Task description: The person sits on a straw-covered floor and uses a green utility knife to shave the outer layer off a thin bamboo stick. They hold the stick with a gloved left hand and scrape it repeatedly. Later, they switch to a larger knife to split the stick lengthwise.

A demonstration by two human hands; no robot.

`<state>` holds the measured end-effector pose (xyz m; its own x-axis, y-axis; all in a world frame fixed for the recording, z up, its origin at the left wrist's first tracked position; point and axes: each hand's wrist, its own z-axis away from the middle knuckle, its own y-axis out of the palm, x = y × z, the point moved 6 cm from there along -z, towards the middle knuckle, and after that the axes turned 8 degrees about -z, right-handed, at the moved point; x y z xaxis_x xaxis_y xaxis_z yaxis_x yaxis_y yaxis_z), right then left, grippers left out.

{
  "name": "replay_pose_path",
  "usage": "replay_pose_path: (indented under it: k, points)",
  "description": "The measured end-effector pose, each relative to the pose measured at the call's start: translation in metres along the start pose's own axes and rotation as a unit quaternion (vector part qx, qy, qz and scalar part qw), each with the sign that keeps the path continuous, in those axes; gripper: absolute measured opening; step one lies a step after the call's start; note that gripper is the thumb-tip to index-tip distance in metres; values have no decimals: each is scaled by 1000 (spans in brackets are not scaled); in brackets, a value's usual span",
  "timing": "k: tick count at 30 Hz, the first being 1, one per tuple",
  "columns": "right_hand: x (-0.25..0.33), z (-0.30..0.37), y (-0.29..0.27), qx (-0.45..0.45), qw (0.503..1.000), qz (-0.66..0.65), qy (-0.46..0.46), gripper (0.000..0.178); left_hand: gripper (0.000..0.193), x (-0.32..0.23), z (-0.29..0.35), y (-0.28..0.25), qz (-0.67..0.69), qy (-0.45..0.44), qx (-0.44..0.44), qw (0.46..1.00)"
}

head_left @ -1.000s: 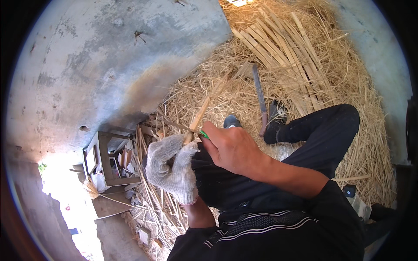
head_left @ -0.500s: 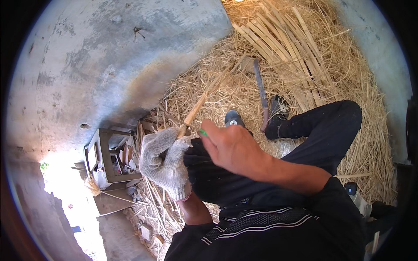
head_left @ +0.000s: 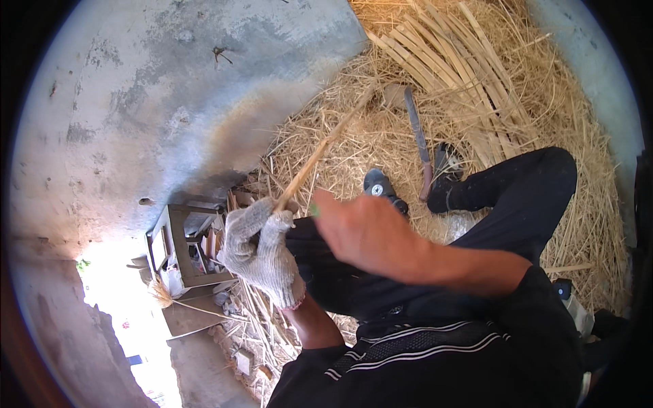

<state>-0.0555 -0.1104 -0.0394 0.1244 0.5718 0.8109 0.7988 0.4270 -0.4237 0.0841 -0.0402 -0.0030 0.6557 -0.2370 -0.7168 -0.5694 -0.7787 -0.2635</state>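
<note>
My left hand (head_left: pixel 264 253), in a pale knitted work glove, is closed around the near end of a long thin bamboo strip (head_left: pixel 314 158). The strip slants away from the glove, up and to the right over the straw. Bare and a little smeared by motion, my right hand (head_left: pixel 371 234) is closed just right of the strip's near end. A small green bit (head_left: pixel 315 209) shows at its thumb side; the rest of what it grips is hidden.
Beyond my feet, a long-bladed knife (head_left: pixel 416 126) with a brown handle lies on loose straw (head_left: pixel 571 204). A bundle of split bamboo strips (head_left: pixel 469 75) lies at the far right. Left stand a concrete wall (head_left: pixel 170 102) and a wooden frame (head_left: pixel 178 238) with clutter inside.
The whole view has shifted slightly. The strip still sits in my gloved left hand, its near end seated lower in the glove. My right hand stays close beside it, now more blurred.
</note>
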Motion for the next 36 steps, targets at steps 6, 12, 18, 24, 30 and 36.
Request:
replay_pose_path:
  k: [6,12,18,24,30,36]
  points:
    - [-1,-1,13,17,998,57,16,13,20,7,-2,-7,21,-48,-27,998]
    - [-14,-11,18,-66,994,74,-39,11,17,11,-4,-6,43,-84,-58,994]
    - [-24,-8,24,-55,993,101,-14,10,10,8,0,0,34,-72,-7,997]
    - [-24,-11,17,9,993,111,36,14,15,-7,-1,-5,-29,-26,21,999]
    - [-116,-2,-1,18,975,149,163,28,18,-17,3,23,11,-19,80,997]
    - [-47,17,-21,-22,987,-109,119,28,19,-24,6,28,52,-38,65,996]
